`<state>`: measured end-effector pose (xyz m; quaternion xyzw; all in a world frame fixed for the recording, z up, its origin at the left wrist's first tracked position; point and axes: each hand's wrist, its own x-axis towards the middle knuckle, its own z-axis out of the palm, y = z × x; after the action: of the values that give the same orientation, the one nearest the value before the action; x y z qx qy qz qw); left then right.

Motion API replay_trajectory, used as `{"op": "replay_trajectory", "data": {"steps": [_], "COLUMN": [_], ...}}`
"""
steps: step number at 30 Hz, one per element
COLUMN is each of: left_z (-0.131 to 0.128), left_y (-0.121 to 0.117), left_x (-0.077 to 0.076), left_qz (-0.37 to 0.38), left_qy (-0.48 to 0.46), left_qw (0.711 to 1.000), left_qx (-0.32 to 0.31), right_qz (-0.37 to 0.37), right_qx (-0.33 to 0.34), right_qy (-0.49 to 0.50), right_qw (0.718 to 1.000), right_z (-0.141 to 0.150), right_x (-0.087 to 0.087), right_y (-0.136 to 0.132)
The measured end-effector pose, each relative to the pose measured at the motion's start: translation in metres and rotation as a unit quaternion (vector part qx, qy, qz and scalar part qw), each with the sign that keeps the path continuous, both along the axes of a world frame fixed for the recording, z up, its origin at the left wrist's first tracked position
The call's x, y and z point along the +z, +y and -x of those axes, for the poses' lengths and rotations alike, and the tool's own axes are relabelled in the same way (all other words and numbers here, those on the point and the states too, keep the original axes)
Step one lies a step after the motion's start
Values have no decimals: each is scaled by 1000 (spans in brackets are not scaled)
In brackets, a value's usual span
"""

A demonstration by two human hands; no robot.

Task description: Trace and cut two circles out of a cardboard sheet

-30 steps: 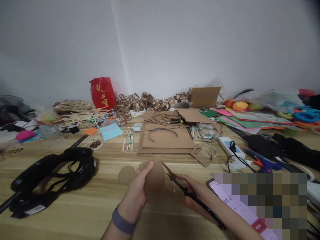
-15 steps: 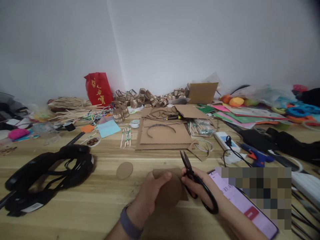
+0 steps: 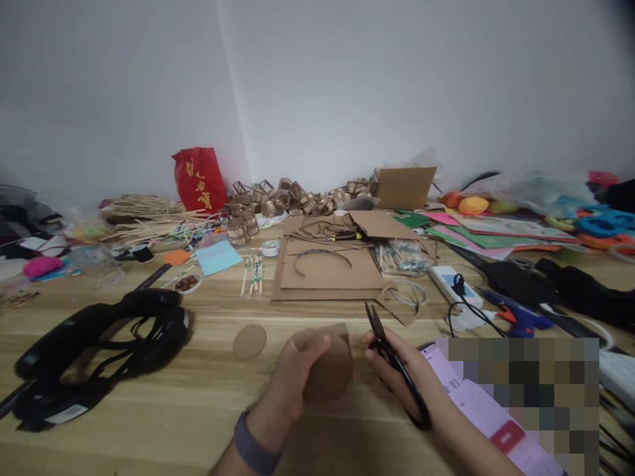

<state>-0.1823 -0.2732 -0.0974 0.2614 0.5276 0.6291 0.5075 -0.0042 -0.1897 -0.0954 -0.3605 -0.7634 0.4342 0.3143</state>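
Observation:
My left hand is closed on a piece of brown cardboard, thumb on top; its right side is rounded and a straight-edged corner shows at the top. In my right hand is a pair of black-handled scissors, blades pointing up and away, apart from the cardboard. The blades look nearly closed. A cardboard disc lies flat on the wooden table just left of my left hand.
Cardboard sheets with a curved strip on top lie ahead. A black strapped device rests at left. On the right are a phone, a power strip and a blue glue gun. Behind stands a red bag.
The cardboard and my left hand have shifted slightly left, away from the scissors. The piece has turned, and the flap that stuck out near the blades no longer shows there.

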Motion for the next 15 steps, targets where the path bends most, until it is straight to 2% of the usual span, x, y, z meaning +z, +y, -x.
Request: {"op": "replay_trajectory", "data": {"steps": [2,4,10,13,15], "left_z": [8,13,10,6,4], "left_y": [2,3,1,0,-1], "left_x": [5,8,11,11,11], "left_qz": [-8,-15,-4,-13,2], "left_qy": [37,52,53,64,74], "left_qw": [996,992,994,997,996], "left_qx": [86,116,93,46,46], "right_qz": [11,24,112,128,125], "right_qx": [62,118,200,185,177], "right_qy": [-39,-84,-160,-163,-160], "right_qw": [997,989,960,961,963], "right_z": [-4,-8,-14,-16,-16], "right_x": [7,14,21,23,25], "right_y": [2,3,3,1,0]}}
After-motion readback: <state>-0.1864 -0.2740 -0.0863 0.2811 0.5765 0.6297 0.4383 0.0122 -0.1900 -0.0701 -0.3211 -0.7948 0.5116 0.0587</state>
